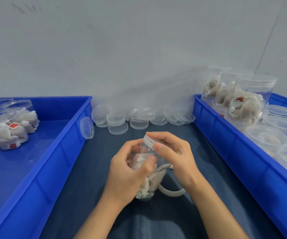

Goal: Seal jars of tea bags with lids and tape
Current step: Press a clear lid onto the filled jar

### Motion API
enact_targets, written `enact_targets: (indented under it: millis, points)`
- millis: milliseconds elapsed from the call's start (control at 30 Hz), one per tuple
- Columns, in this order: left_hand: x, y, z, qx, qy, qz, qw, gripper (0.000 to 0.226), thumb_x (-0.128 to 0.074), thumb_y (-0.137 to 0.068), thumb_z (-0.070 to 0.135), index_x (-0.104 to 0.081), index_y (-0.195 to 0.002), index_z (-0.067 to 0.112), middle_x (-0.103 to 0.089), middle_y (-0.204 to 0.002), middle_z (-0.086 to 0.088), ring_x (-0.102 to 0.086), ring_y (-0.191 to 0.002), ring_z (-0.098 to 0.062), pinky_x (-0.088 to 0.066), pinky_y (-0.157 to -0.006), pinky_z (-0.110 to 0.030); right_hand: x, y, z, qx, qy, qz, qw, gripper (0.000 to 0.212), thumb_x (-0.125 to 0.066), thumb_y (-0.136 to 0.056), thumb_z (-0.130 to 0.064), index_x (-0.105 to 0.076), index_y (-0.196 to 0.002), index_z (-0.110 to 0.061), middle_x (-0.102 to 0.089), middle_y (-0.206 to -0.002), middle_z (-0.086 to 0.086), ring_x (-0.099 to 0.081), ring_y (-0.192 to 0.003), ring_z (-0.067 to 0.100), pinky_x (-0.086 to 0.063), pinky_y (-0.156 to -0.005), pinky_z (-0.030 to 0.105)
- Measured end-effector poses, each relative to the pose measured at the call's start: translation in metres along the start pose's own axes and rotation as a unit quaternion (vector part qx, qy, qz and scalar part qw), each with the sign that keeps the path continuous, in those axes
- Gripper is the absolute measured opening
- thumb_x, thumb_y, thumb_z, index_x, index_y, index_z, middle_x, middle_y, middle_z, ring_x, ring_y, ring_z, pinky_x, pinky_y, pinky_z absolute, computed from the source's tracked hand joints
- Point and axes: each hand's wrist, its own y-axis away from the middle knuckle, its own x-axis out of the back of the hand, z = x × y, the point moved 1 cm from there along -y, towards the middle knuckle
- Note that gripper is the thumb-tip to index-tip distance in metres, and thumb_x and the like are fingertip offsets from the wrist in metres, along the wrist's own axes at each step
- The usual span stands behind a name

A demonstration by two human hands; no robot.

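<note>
Left hand (127, 171) grips the tea-bag jar (149, 169); right hand (175, 152) curls round its clear lid (150, 139).

Small packing workstation, dark blue work surface (91, 169) against a bare grey wall (122, 49), blue plastic crates (234, 147) at left and right holding tea-bag jars (246, 104), loose clear lids (132, 118) heaped at centre rear

Both bare forearms reach in from below, left hand (127, 171) curled around the jar (149, 163) body with thumb across its front, right hand (175, 156) arched over the lid (150, 140), fingers and thumb gripping its rim.
</note>
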Motion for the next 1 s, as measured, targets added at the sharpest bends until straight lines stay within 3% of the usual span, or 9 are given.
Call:
enact_targets:
  millis: [133, 233, 300, 367, 467, 533, 700, 833, 1000]
  points:
    - [-0.001, 0.003, 0.001, -0.081, -0.168, 0.059, 0.981, 0.066, -0.085, -0.068, 0.055, -0.065, -0.13, 0.041, -0.067, -0.117, 0.018, -0.068, -0.112, -0.007, -0.06, -0.088, -0.031, -0.008, 0.0, 0.006, -0.015, 0.07, 0.047, 0.996, 0.029, -0.071, -0.09, -0.044, -0.073, -0.117, -0.032, -0.076, -0.113, -0.01, -0.07, -0.112, 0.009, -0.055, -0.089, 0.023]
    - [-0.003, 0.002, 0.0, -0.167, -0.284, 0.068, 0.942, 0.072, -0.083, -0.069, 0.053, -0.062, -0.135, 0.035, -0.06, -0.118, 0.019, -0.065, -0.11, -0.008, -0.059, -0.084, -0.04, -0.013, 0.0, 0.01, -0.032, 0.114, 0.07, 0.99, 0.027, -0.068, -0.094, -0.055, -0.071, -0.116, -0.039, -0.074, -0.113, -0.017, -0.068, -0.112, 0.004, -0.054, -0.09, 0.027]
    - [-0.002, 0.001, -0.001, -0.145, -0.262, 0.076, 0.951, 0.072, -0.082, -0.069, 0.057, -0.062, -0.135, 0.037, -0.061, -0.118, 0.019, -0.065, -0.111, -0.007, -0.057, -0.087, -0.036, -0.012, 0.001, 0.008, -0.028, 0.097, 0.064, 0.993, 0.034, -0.061, -0.092, -0.06, -0.071, -0.116, -0.038, -0.074, -0.113, -0.017, -0.068, -0.11, 0.004, -0.052, -0.087, 0.022]
    - [0.0, 0.0, -0.003, -0.076, -0.168, 0.096, 0.978, 0.067, -0.08, -0.068, 0.062, -0.064, -0.13, 0.043, -0.065, -0.116, 0.02, -0.066, -0.112, -0.005, -0.055, -0.088, -0.026, -0.009, 0.0, 0.006, -0.023, 0.056, 0.056, 0.997, 0.039, -0.057, -0.095, -0.054, -0.071, -0.123, -0.031, -0.074, -0.119, -0.013, -0.067, -0.114, 0.006, -0.052, -0.09, 0.02]
    - [0.002, -0.006, -0.001, 0.004, 0.001, 0.097, 0.995, 0.054, -0.073, -0.073, 0.063, -0.069, -0.123, 0.041, -0.074, -0.113, 0.015, -0.072, -0.108, -0.006, -0.056, -0.078, -0.015, -0.004, -0.002, 0.003, -0.023, 0.006, 0.053, 0.998, 0.042, -0.057, -0.095, -0.041, -0.066, -0.134, -0.026, -0.07, -0.131, -0.008, -0.062, -0.128, 0.01, -0.052, -0.104, 0.034]
    - [0.004, -0.009, 0.001, 0.01, 0.04, 0.092, 0.995, 0.053, -0.07, -0.079, 0.062, -0.07, -0.124, 0.035, -0.077, -0.113, 0.013, -0.073, -0.107, -0.006, -0.054, -0.08, -0.012, -0.005, -0.002, 0.002, -0.027, -0.02, 0.051, 0.998, 0.045, -0.06, -0.093, -0.037, -0.064, -0.137, -0.025, -0.069, -0.134, -0.004, -0.062, -0.129, 0.015, -0.052, -0.107, 0.039]
    - [0.0, -0.008, -0.002, 0.006, 0.039, 0.043, 0.998, 0.057, -0.072, -0.082, 0.061, -0.066, -0.132, 0.033, -0.076, -0.119, 0.014, -0.072, -0.114, -0.005, -0.058, -0.093, -0.024, -0.008, 0.0, 0.002, -0.037, -0.023, 0.038, 0.998, 0.045, -0.064, -0.092, -0.033, -0.063, -0.136, -0.023, -0.073, -0.126, 0.004, -0.071, -0.115, 0.027, -0.057, -0.1, 0.041]
    - [0.0, -0.007, -0.006, -0.011, -0.026, 0.044, 0.999, 0.063, -0.08, -0.075, 0.065, -0.06, -0.133, 0.05, -0.069, -0.127, 0.016, -0.066, -0.123, -0.007, -0.056, -0.1, -0.035, -0.007, 0.0, 0.001, -0.045, -0.009, 0.047, 0.998, 0.039, -0.068, -0.089, -0.036, -0.07, -0.126, -0.023, -0.078, -0.112, 0.003, -0.074, -0.104, 0.028, -0.061, -0.091, 0.039]
    - [-0.003, -0.003, -0.006, -0.045, -0.055, 0.058, 0.996, 0.082, -0.091, -0.065, 0.062, -0.054, -0.138, 0.053, -0.065, -0.131, 0.023, -0.065, -0.123, -0.003, -0.056, -0.091, -0.019, -0.016, 0.001, 0.003, -0.027, -0.03, 0.067, 0.997, 0.033, -0.071, -0.09, -0.026, -0.072, -0.122, -0.019, -0.08, -0.092, -0.001, -0.074, -0.08, 0.006, -0.055, -0.071, 0.015]
